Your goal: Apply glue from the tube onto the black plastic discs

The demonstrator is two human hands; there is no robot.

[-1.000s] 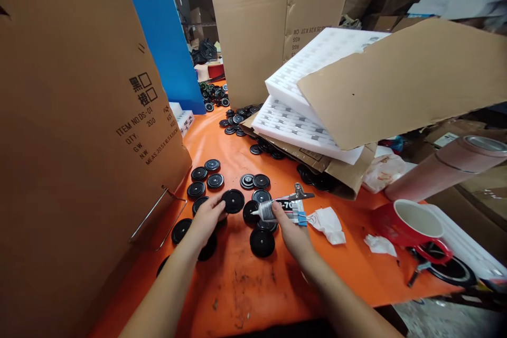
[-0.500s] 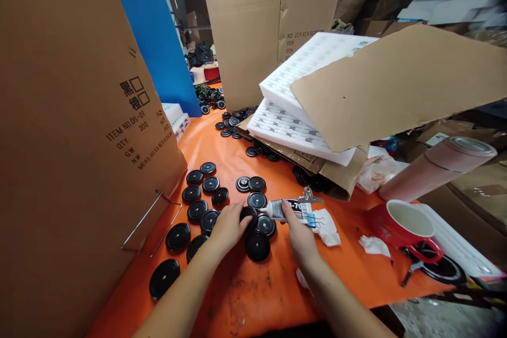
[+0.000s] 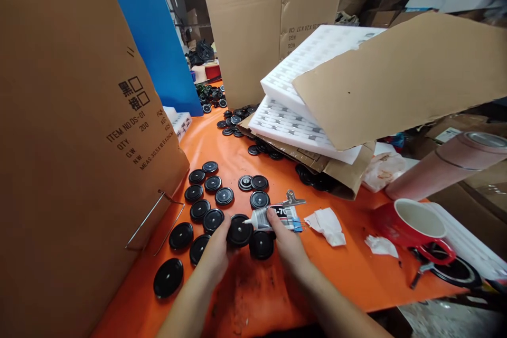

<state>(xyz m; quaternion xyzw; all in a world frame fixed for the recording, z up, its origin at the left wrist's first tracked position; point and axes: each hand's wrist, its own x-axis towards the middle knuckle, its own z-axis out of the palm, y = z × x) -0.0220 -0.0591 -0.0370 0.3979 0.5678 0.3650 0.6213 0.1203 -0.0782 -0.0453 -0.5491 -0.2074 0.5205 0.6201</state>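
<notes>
My left hand (image 3: 218, 245) grips a round black disc (image 3: 240, 232) by its edge, its face turned up with a small pale spot at the centre. In my right hand (image 3: 288, 240) is a glue tube (image 3: 264, 218) with a white nozzle, which points left over the disc near that spot. A metal bulldog clip (image 3: 292, 199) and a blue binder clip (image 3: 297, 224) sit on the tube's tail end. Several similar black discs (image 3: 200, 210) lie to the left, most with a pale dot in the middle. Another disc (image 3: 261, 245) lies just under the tube.
A tall cardboard box (image 3: 79, 158) walls the left side, a wire stand (image 3: 144, 222) against it. White foam trays (image 3: 293, 121) and cardboard lean behind. At right are crumpled tissue (image 3: 328, 226), a red mug (image 3: 415, 227) and a pink flask (image 3: 447, 166). The tabletop is orange (image 3: 269, 296).
My left hand has lifted the disc and turned its face up, under the nozzle. My right hand has shifted the tube slightly left and down. The view has moved slightly.
</notes>
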